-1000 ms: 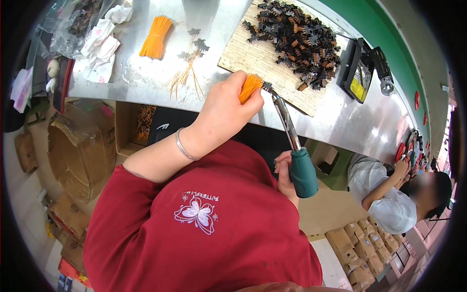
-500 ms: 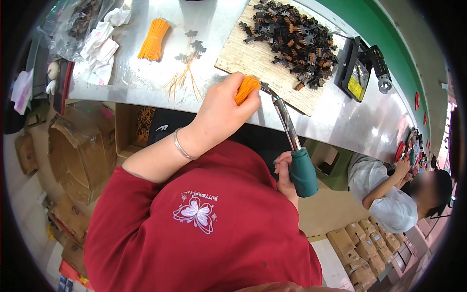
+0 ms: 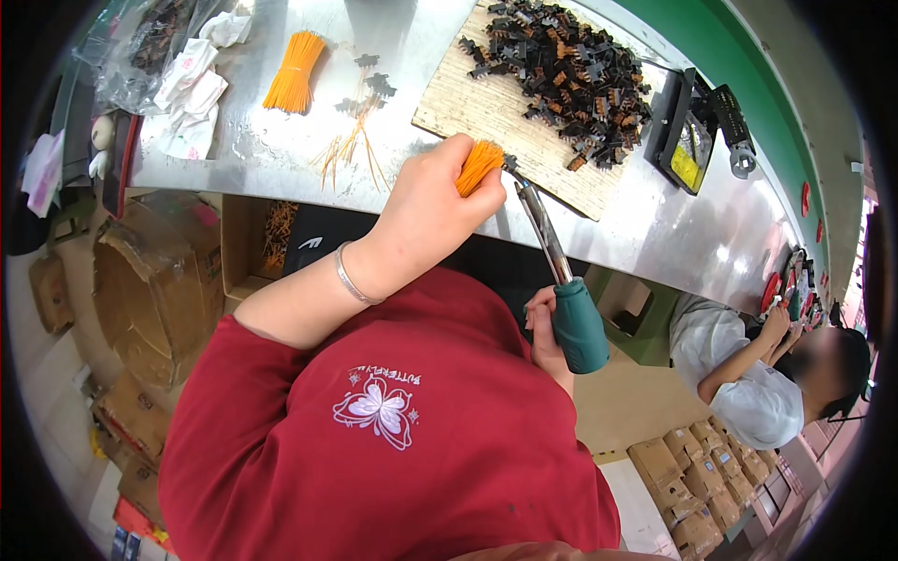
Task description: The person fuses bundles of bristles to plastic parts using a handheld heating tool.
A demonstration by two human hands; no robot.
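Note:
My left hand [image 3: 432, 192], with a bracelet on its wrist, is closed around a bundle of orange wires [image 3: 479, 168] at the table's front edge. The upper wire ends fan out above my thumb and finger. My right hand [image 3: 547, 337] grips the green handle of a soldering iron [image 3: 580, 327], which partly covers the fingers. The iron's metal barrel points up and left, its tip close beside the wire ends. A small dark part [image 3: 510, 162] shows at the tip; whether they touch I cannot tell.
Black and brown connectors [image 3: 571, 75] are heaped on a wooden board [image 3: 444, 107]. To the left lie another orange wire bundle [image 3: 295, 73], loose wires [image 3: 351, 154] and crumpled tissues [image 3: 192, 93]. An iron stand [image 3: 687, 140] with yellow sponge is at right. A co-worker [image 3: 748, 374] sits farther right.
The soldering iron and my right hand have shifted slightly up and to the left. My left hand keeps the wire bundle in nearly the same place.

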